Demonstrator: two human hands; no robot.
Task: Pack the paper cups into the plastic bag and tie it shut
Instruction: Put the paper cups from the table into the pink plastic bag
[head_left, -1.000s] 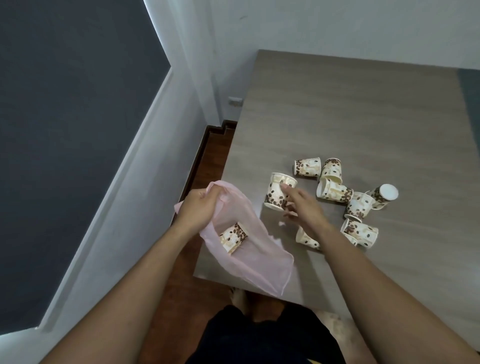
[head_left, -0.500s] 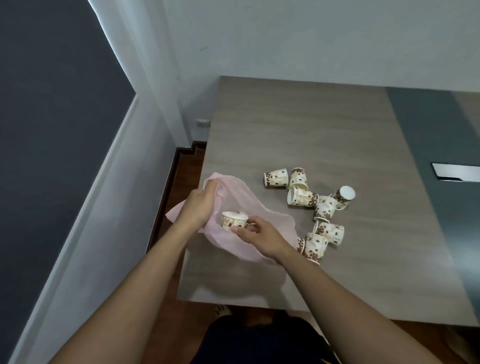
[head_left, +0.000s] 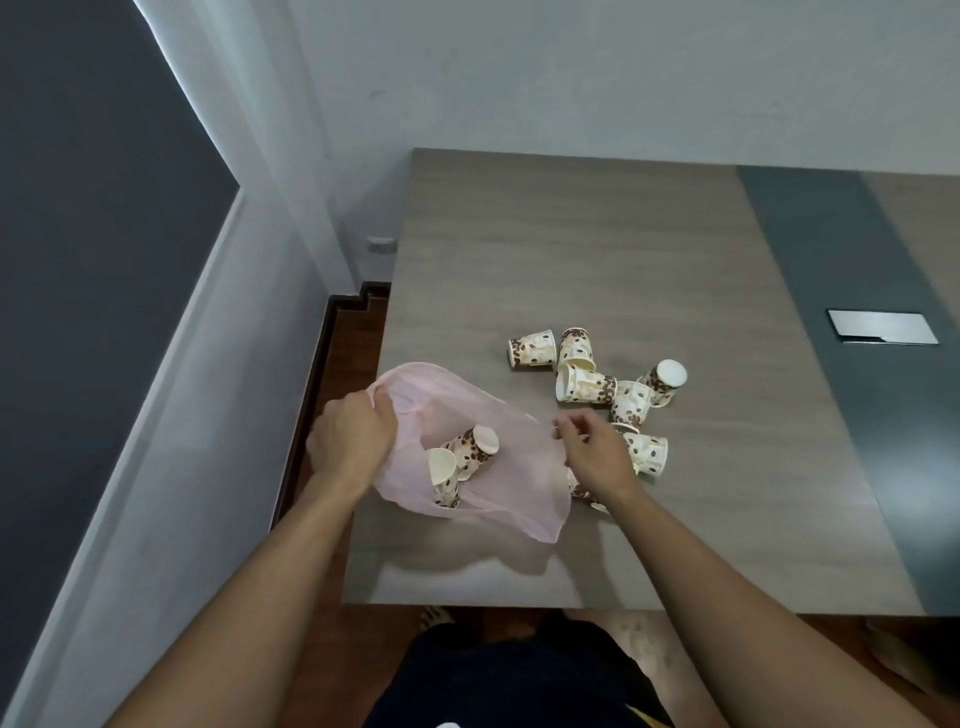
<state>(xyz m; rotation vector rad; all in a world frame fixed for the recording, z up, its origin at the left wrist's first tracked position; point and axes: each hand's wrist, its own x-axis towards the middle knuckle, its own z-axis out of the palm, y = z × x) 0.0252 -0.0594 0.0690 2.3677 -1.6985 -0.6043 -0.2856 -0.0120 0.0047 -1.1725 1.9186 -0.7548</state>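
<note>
A thin pink plastic bag (head_left: 509, 483) lies open on the near left corner of the wooden table (head_left: 597, 260). My left hand (head_left: 353, 441) grips the bag's left rim and holds the mouth up. Two paper cups with a brown bean pattern (head_left: 462, 457) lie inside the bag. My right hand (head_left: 597, 457) hovers just right of the bag with loosely curled fingers and nothing in it. Several more cups (head_left: 587, 387) lie tipped over on the table to its right; one cup (head_left: 647, 452) is close beside that hand, and another is partly hidden under it.
The table's left edge runs along a gap with dark wooden floor (head_left: 343, 353) and a grey wall. A dark strip of the tabletop with a silver plate (head_left: 880, 327) lies to the far right. My legs are below the near edge.
My right hand picked up a cup from the table, carried it left into the bag and let it go. It has now pulled back out to the right, with nothing in it. My left hand kept hold of the bag.
</note>
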